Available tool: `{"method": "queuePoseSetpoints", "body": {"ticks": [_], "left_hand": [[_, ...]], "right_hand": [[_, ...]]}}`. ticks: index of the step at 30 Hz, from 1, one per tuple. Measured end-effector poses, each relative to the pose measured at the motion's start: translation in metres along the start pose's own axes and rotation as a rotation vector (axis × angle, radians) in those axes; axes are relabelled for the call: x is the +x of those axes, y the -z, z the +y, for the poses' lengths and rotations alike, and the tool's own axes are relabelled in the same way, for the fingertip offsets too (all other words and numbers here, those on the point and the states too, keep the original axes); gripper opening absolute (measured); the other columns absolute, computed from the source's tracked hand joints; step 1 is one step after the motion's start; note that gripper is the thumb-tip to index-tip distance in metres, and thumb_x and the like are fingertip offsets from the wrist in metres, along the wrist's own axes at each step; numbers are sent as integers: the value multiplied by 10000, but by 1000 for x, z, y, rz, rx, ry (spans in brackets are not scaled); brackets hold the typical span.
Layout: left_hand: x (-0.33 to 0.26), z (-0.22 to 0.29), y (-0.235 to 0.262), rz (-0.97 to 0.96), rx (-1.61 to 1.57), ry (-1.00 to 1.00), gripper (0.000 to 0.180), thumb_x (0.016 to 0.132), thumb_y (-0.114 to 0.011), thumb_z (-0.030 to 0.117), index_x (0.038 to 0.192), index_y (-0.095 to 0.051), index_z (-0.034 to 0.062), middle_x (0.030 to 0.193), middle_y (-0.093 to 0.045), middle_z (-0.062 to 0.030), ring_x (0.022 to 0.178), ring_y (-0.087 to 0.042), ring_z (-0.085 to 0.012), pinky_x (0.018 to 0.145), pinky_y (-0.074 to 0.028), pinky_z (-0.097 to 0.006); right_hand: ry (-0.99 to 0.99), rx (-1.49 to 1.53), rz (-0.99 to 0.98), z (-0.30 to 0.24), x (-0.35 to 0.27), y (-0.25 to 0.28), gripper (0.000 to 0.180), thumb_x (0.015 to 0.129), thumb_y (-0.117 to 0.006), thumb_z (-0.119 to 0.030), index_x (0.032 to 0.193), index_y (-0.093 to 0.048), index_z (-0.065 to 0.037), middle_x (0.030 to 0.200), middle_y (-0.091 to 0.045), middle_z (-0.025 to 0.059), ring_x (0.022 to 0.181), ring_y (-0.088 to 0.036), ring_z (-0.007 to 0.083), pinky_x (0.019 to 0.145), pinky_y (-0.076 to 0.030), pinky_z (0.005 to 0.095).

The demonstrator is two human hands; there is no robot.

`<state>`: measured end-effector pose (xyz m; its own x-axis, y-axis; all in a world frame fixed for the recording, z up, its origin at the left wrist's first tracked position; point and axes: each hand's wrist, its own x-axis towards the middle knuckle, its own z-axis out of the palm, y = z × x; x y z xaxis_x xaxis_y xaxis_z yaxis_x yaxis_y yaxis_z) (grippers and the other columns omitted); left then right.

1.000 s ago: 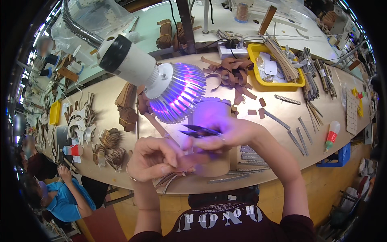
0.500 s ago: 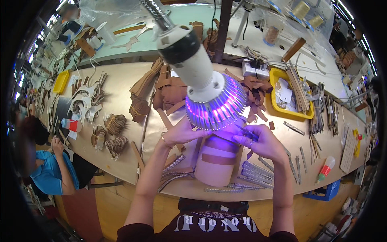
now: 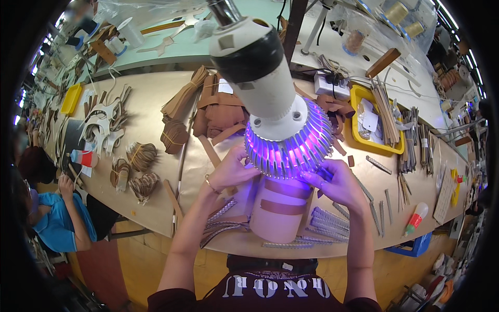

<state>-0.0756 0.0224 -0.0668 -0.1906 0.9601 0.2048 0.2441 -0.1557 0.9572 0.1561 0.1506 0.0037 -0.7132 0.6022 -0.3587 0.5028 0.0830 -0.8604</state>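
At the near edge of the surface [image 3: 156, 208]: tan cylinder [image 3: 278, 210] with a brown strap, upright. Left hand [image 3: 231, 169] and right hand [image 3: 335, 184] flank its top under the purple lamp [image 3: 286, 138]; fingers curled, grip hidden by the lamp, cannot tell. Yellow tray [image 3: 364, 140] farther back.

Tan workbench [image 3: 156, 203]: leather strips [image 3: 179, 99], yellow tray [image 3: 375, 147], braided trims [image 3: 327, 221], cylinder [image 3: 278, 210].

We see a matt tan leather-like cylinder [image 3: 280, 216] under a ribbed metal lamp head [image 3: 289, 148] with smooth white plastic housing. At two o'clock sits a glossy yellow plastic tray [image 3: 358, 132]; the beige worktop [image 3: 156, 135] looks perhaps paper-covered.
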Motion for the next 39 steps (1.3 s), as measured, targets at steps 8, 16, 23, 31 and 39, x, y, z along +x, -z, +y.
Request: {"method": "queuePoseSetpoints", "body": {"ticks": [8, 16, 23, 31, 39], "left_hand": [[-13, -3, -5, -18, 229, 59, 275, 758, -701, 55, 1032, -677, 73, 1000, -680, -102, 983, -624, -267, 881, -481, -369], [-38, 15, -12, -61, 582, -18, 523, 834, -494, -131, 1276, -607, 124, 1371, -496, -99, 992, -581, -171, 771, -485, -277], [-45, 40, -26, 342, 299, 92, 403, 945, -434, -20, 1341, -496, 21, 1374, -479, -112, 1102, -534, -160, 933, -427, -300], [-73, 72, -68, 463, 283, 74, 272, 892, -538, 26, 1161, -564, -4, 1326, -483, -160, 1120, -534, -206, 908, -430, -322], [-65, 90, -80, 279, 165, -26, 173, 855, -572, -49, 1017, -611, -3, 1160, -583, -160, 1051, -572, -209, 928, -445, -337]], "right_hand": [[43, -93, 66, 19, 6, 1, 381, 773, -789, -374, 797, -667, -14, 615, -536, 0, 572, -463, 88, 554, -398, 257], [177, -184, 570, 70, -32, 14, 366, 724, -839, -256, 929, -643, -24, 892, -612, 27, 765, -506, 117, 675, -410, 263], [-237, -336, 580, 106, -105, 39, 290, 766, -769, -225, 939, -660, -19, 946, -639, 142, 832, -646, 306, 752, -501, 384], [-195, -492, 502, 128, -116, 20, 223, 806, -717, -214, 936, -669, -40, 938, -621, 130, 875, -633, 334, 772, -495, 408], [-197, -279, 542, 122, -101, 55, 247, 836, -707, -220, 956, -672, -7, 822, -679, 135, 761, -642, 277, 709, -485, 364]]}}
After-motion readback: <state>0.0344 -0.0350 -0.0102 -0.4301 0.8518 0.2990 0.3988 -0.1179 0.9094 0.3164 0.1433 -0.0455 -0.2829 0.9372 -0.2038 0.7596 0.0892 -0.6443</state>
